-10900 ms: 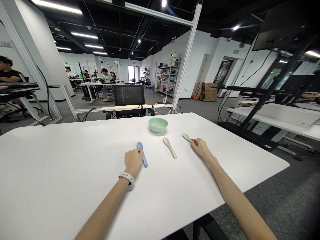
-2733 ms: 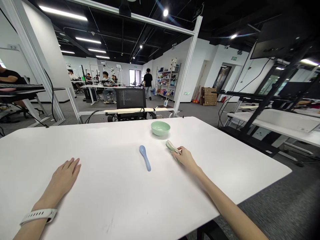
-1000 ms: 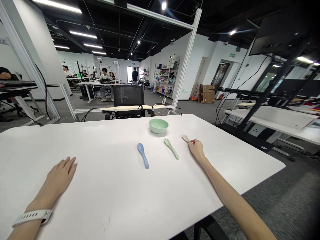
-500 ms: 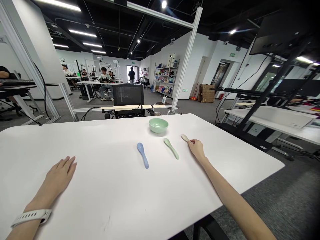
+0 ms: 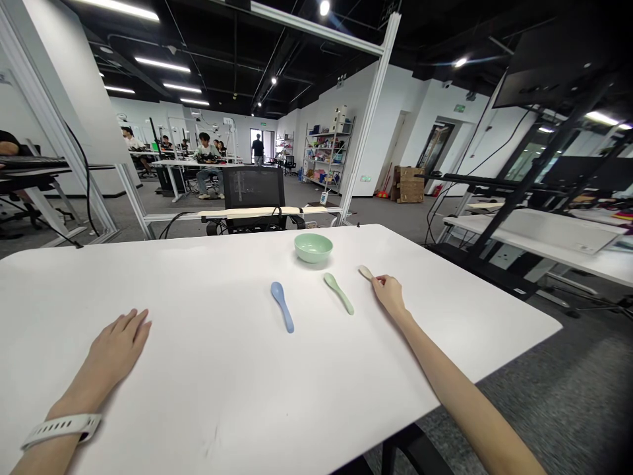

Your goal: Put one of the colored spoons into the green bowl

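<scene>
The cream spoon (image 5: 365, 272) is on the table (image 5: 237, 382), right of the green spoon (image 5: 339, 293), head pointing away from me. My right hand (image 5: 390, 295) pinches its handle, mostly hidden; release is not yet done. The green spoon and blue spoon (image 5: 282, 307) lie free, apart; I judge their placement complete. The green bowl (image 5: 313, 249) stands upright beyond, untouched. My left hand (image 5: 119, 343) rests palm down, fingers extended, holding nothing.
</scene>
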Demonstrator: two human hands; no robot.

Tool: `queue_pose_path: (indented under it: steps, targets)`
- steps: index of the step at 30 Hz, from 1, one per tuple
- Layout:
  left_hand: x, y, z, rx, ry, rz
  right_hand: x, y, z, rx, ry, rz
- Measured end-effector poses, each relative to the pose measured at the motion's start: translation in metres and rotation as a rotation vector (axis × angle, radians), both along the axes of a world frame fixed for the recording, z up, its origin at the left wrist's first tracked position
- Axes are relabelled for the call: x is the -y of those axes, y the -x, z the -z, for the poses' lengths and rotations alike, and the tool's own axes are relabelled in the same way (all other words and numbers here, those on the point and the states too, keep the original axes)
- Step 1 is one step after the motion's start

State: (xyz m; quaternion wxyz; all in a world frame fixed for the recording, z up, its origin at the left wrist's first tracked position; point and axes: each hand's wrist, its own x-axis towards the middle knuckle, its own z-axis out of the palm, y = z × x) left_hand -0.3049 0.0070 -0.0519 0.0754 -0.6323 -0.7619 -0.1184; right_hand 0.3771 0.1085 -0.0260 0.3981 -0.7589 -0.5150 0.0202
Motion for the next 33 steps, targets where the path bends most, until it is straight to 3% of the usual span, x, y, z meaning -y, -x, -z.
queue_pose_path:
  steps: [27,33]
  targets:
    - [-0.006,0.013,0.011,-0.048,-0.037,0.020,-0.009,-0.012,0.014,0.009,0.009,-0.028]
    - [-0.009,0.018,0.016,-0.062,-0.065,0.042,-0.010,-0.015,0.011,0.109,-0.058,0.061]
